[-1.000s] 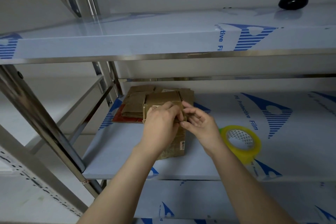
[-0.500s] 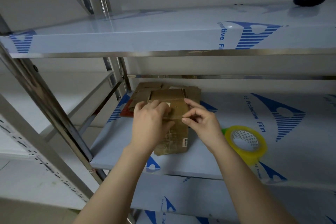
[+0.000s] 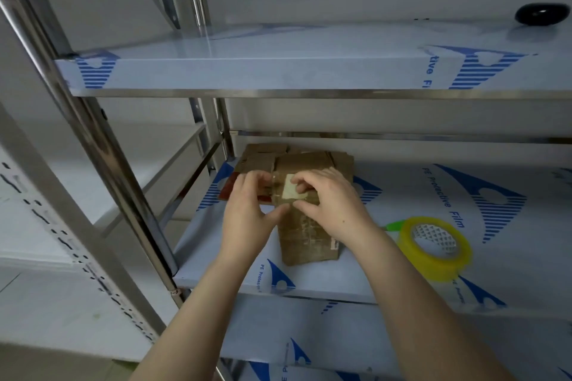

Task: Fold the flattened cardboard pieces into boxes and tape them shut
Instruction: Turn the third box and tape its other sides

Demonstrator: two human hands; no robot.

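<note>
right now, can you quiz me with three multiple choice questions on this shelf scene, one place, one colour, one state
1. Where does the yellow roll of tape lie, relative to the brown cardboard box?
A) on top of it
B) to its right
C) behind it

2. The rounded glossy object on the upper film-covered shelf is:
A) black
B) red
C) white

3. The left grip and right grip are:
A) hanging free
B) lifting the roll
C) on the box's top

Answers: 1 B, the roll lies beside the box; 2 A, it is black; 3 C, both touch the taped top.
</note>
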